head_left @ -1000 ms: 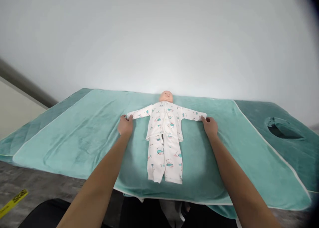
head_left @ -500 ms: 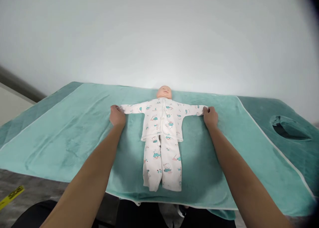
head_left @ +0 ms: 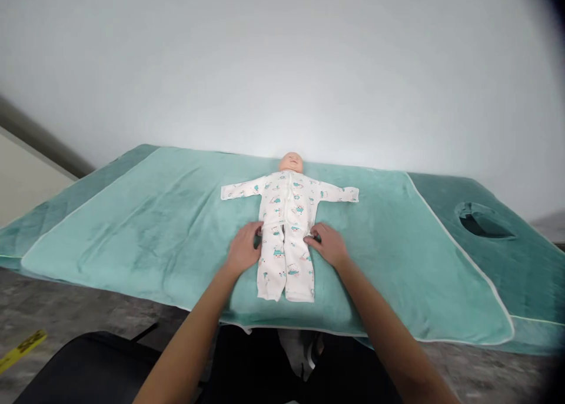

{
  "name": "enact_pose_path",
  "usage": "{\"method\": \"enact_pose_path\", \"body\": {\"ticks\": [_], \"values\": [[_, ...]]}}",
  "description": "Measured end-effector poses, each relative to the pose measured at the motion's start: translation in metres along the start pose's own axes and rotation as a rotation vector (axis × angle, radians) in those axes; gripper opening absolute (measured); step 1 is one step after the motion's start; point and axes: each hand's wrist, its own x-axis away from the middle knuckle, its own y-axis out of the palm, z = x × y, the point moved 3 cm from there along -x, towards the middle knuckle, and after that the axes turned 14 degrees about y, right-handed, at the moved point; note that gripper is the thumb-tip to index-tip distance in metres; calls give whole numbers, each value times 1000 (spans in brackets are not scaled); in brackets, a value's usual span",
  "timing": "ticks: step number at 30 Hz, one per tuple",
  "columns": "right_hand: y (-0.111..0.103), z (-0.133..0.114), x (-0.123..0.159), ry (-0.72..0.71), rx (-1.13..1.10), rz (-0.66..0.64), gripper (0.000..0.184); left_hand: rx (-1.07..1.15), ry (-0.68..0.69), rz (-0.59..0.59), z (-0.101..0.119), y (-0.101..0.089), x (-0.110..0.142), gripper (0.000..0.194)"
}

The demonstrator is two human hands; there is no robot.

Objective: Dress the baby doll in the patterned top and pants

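Observation:
A baby doll (head_left: 291, 162) lies on its back, dressed in a white printed top (head_left: 289, 195) and matching trousers (head_left: 300, 274). Both sleeves stretch out sideways, and the doll's own hands cannot be seen. My left hand (head_left: 244, 246) rests at the left side of the waist, fingertips touching the top's lower edge, thumb apart beside the trousers. On the opposite side, my right hand (head_left: 329, 243) reaches the hem corner, with its thumb on the trousers and a gap between thumb and fingers.
A light green blanket (head_left: 176, 227) covers a darker green padded bed (head_left: 450, 195) against a white wall. The bed has an oval hole (head_left: 483, 223) at the right. A black chair seat (head_left: 88, 369) and yellow floor tape (head_left: 22, 351) are at lower left.
Both my hands have let go of the sleeve ends and come inward and down to the doll's waist. The sleeves stay spread. The camera view has shifted slightly.

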Motion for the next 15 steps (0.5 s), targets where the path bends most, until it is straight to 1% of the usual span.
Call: {"method": "enact_pose_path", "body": {"ticks": [1,3,5,8,10,12,14,15], "values": [[7,-2,6,-12,47,-5,22,-17,67,-46,6,3,4,41],[16,-4,15,-10,136,35,17,-65,154,-90,12,5,6,29],[20,-5,18,-8,206,82,15,-96,171,-72,13,1,5,14],[20,-4,20,24,231,111,17,-88,156,-5,14,-5,5,14],[19,-2,23,82,174,126,16,-60,120,43,17,-9,11,13],[18,-2,33,129,64,151,18,-7,90,62,21,-12,21,13],[20,-2,51,132,-89,145,22,87,75,46,28,-15,36,14],[22,-2,63,117,-168,116,24,147,76,25,31,-15,46,15]]}}
